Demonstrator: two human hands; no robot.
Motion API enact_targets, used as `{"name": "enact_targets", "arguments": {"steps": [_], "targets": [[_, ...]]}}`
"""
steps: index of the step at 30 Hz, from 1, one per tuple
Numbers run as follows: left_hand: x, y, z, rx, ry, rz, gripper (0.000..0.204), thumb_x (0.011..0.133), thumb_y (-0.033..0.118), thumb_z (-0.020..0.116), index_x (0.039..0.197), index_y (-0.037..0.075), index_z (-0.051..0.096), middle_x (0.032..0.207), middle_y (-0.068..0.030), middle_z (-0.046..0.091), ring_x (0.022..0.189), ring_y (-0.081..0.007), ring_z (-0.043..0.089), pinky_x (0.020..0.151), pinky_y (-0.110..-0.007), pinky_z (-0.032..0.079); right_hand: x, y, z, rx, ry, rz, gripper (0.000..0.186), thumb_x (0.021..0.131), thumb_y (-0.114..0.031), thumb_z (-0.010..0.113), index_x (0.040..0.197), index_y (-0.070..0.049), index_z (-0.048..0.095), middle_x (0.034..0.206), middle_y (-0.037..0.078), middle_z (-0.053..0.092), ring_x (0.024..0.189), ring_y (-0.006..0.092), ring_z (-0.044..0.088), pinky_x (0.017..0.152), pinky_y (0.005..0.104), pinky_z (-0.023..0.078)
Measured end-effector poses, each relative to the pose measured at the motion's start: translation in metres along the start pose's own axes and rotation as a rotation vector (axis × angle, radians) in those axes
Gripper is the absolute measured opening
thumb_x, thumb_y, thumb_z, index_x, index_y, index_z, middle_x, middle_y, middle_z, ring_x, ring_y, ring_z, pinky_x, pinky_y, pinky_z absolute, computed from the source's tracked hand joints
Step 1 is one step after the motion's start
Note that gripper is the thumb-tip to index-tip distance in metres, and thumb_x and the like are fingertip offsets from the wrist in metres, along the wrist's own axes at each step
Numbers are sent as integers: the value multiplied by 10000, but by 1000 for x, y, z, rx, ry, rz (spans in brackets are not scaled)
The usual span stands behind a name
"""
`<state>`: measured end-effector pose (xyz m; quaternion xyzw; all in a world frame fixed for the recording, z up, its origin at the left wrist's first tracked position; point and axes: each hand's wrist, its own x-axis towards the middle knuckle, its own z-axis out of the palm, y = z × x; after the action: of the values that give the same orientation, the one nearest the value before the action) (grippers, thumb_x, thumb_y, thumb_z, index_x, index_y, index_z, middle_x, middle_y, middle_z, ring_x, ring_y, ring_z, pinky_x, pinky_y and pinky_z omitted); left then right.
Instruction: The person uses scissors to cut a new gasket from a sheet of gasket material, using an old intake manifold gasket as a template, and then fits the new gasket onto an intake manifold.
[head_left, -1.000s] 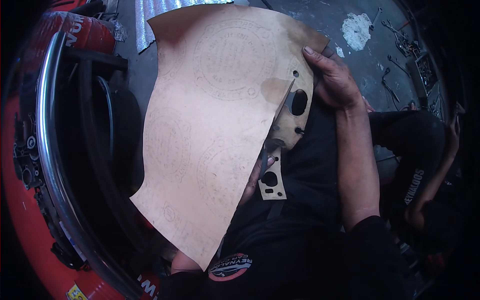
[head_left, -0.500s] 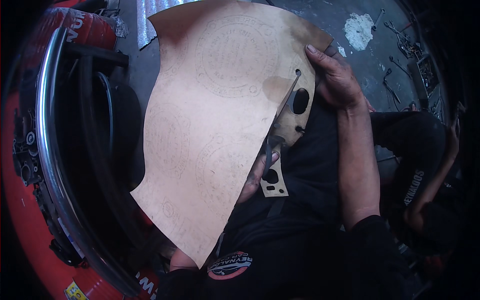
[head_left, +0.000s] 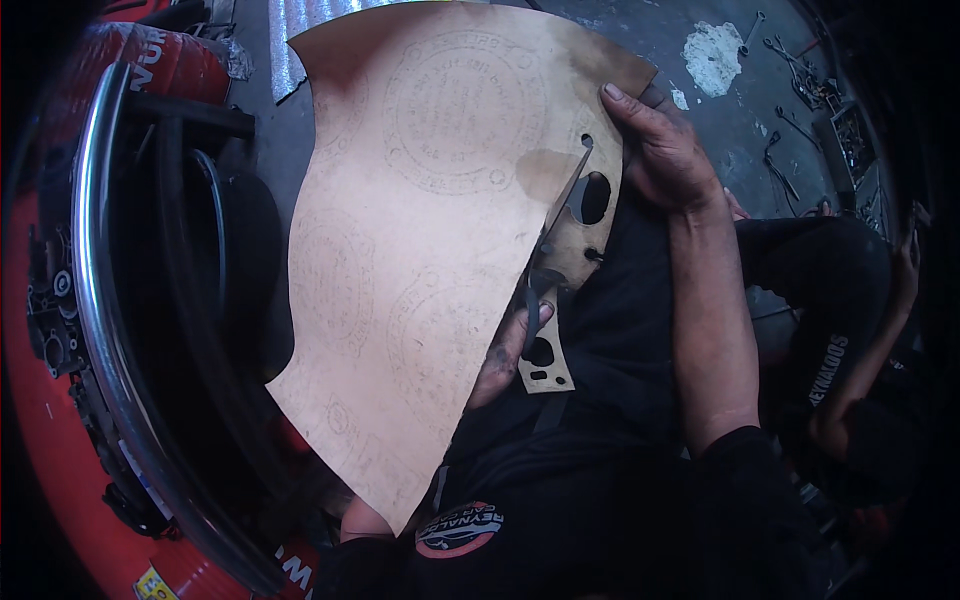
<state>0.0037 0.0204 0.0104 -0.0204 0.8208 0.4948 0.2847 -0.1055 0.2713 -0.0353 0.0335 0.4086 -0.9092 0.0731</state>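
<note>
A large tan sheet of gasket paper (head_left: 400, 240) with faint circular prints is held up before me. My right hand (head_left: 665, 145) grips its upper right edge, thumb on top and fingers underneath. My left hand (head_left: 505, 355) is mostly hidden beneath the sheet, closed round the dark handles of a pair of scissors (head_left: 533, 310). A scissor blade lies along the sheet's right side, its tip near a small round hole. Right of the blade runs a strip with cut-out holes (head_left: 545, 370), hanging down over my dark clothes.
On the left stand a chrome bar (head_left: 90, 250), a dark frame and red surfaces with metal parts. A person in dark clothing (head_left: 830, 300) sits close on the right. Wrenches (head_left: 790, 70) and a tray of tools (head_left: 850, 150) lie on the grey floor, near a white patch (head_left: 712, 58).
The sheet, the scissors and my right hand have shifted slightly left and up. Both hands keep their grips.
</note>
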Motion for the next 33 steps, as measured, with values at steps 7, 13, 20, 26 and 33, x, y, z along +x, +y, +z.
{"name": "enact_targets", "arguments": {"steps": [7,13,20,26,33], "targets": [[5,14,-7,-92,-53,-176,319,925,300,717,1122,57,656,1038,-70,651,1013,-166,607,901,-320,482,-30,-3,26,-76,89,14,452,954,-199,658,1301,54,517,1190,168,646,1070,224,659,925,349,543],[6,-2,-3,-64,-34,-22,282,919,309,724,1064,69,689,936,-52,684,886,-155,641,810,-324,506,-86,26,55,-149,288,86,358,872,-187,779,1169,-28,657,1015,30,706,895,103,655,761,249,516],[7,10,-12,-121,-253,-202,304,1003,215,540,1253,58,610,1059,-65,712,1047,-185,641,947,-341,487,-73,38,71,-182,477,25,266,912,-225,743,1069,-16,695,933,33,705,824,80,629,749,236,501],[-1,17,-5,224,-37,115,313,1025,203,493,1263,58,636,1133,-104,704,1118,-200,640,964,-361,505,-63,49,71,-176,558,-63,287,956,-280,686,1072,-18,676,897,30,686,822,86,614,754,257,495],[8,-15,-3,570,100,571,285,1022,160,502,1226,24,649,1246,-99,651,1139,-139,622,971,-309,492,-65,61,63,-234,529,-144,242,982,-238,653,1105,-30,649,900,11,680,804,73,602,739,234,477]]}}
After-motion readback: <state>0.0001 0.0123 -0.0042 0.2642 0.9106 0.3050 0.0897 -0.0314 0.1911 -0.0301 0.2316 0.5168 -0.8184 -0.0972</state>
